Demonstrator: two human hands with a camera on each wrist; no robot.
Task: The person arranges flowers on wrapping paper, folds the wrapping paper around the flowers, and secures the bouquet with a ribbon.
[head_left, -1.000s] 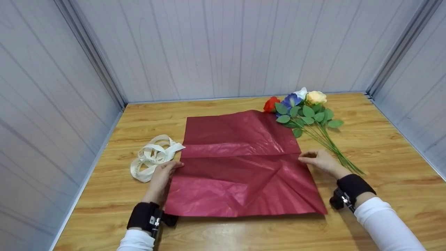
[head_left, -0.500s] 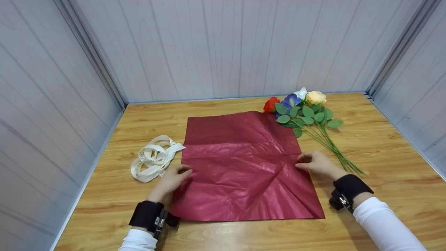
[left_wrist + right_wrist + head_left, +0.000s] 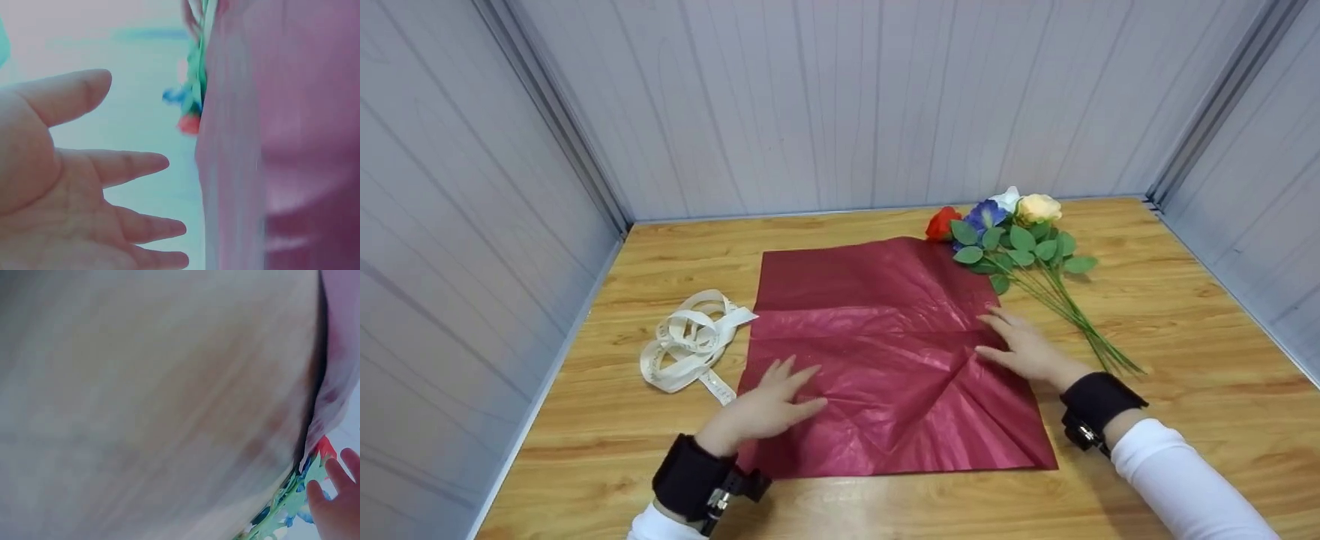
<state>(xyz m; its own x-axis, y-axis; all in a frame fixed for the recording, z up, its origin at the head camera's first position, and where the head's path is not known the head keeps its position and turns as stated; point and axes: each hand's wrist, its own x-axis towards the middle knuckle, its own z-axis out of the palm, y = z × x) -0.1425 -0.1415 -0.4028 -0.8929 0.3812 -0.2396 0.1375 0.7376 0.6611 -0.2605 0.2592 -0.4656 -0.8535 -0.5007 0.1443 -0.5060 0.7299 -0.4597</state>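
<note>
A dark red sheet of wrapping paper [image 3: 877,360] lies spread and creased on the wooden table. Over its lower left part is my left hand [image 3: 769,405], fingers spread and holding nothing; the left wrist view shows the same hand [image 3: 73,174] with straight, parted fingers beside the paper [image 3: 304,112]. At the sheet's right edge my right hand [image 3: 1024,349] reaches over the paper with fingers extended. Whether either hand touches the paper I cannot tell. In the right wrist view, the right hand's fingers [image 3: 340,475] show at the lower right corner, near the flowers [image 3: 304,495].
A loosely coiled white ribbon [image 3: 690,341] lies left of the paper, one end near the left hand. Artificial flowers [image 3: 1012,225] with long green stems lie at the back right, the red bloom by the paper's far corner. Pale panel walls [image 3: 840,105] enclose the table [image 3: 1177,300].
Both hands have let go of the paper's side edges and moved inward over it, fingers spreading. The paper's near part has settled flatter. More of the ribbon's end shows now.
</note>
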